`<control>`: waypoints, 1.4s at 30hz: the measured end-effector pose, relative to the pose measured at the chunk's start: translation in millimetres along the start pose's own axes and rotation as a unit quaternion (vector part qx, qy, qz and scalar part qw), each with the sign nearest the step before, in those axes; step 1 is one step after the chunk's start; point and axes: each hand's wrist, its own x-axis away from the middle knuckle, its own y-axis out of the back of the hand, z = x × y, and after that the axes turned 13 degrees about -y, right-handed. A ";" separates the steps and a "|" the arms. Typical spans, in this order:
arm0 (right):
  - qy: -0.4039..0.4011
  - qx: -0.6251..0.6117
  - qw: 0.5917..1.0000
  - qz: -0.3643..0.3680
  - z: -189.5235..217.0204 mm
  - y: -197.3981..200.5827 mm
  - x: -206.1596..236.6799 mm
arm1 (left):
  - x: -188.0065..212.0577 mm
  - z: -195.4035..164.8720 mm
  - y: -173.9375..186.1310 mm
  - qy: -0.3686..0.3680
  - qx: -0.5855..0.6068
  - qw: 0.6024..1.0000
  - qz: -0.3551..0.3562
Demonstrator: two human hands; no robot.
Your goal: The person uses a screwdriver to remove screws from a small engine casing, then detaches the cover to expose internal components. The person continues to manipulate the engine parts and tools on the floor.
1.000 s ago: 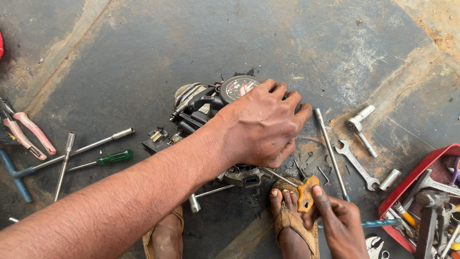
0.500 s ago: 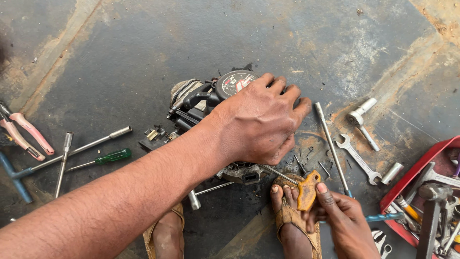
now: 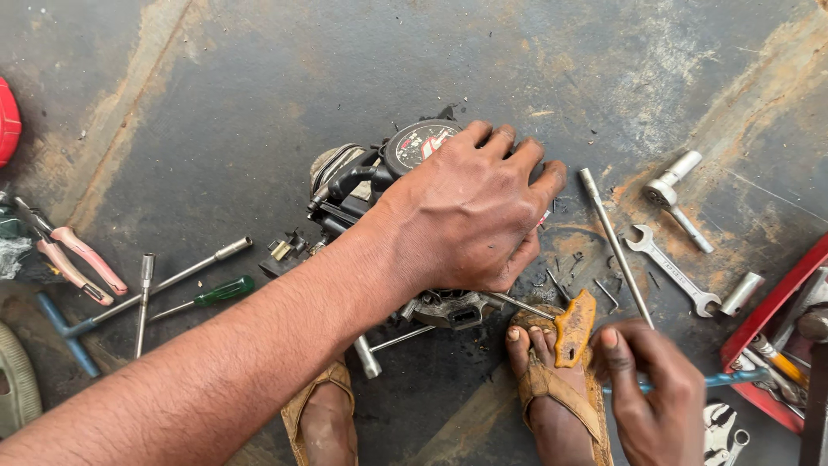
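Pressing down flat, the left hand (image 3: 470,216) spreads its fingers (image 3: 509,147) apart over a greasy engine part (image 3: 379,185) on the floor (image 3: 216,103). The right hand (image 3: 655,393) has its fingers closed around a yellow-handled screwdriver (image 3: 573,326), its shaft running under the left palm, seemingly into the part. An open-ended spanner (image 3: 671,269) lies beyond the right fingertips.

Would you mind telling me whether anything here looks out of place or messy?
Yes. Tools lie scattered on the stained floor: pink-handled pliers, a green screwdriver and an open-ended spanner. Small loose bits lie beside the engine part under the left hand. The right hand holds an orange-handled screwdriver.
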 end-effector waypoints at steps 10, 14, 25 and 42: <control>-0.115 -0.042 0.988 0.091 -1.7 0.8 -11.5 | 0.8 -0.3 -1.1 -0.005 -0.022 0.999 -0.037; 0.210 0.015 0.970 -0.118 -5.6 4.4 0.9 | 1.3 0.0 -0.1 -0.004 -0.013 1.000 -0.024; 0.019 0.037 0.999 -0.002 3.3 4.0 -0.5 | 2.3 -2.0 -1.4 -0.003 -0.026 0.999 -0.032; 0.338 0.106 0.932 -0.076 -15.0 10.5 1.7 | 4.1 -1.7 -1.0 -0.003 -0.012 0.999 -0.034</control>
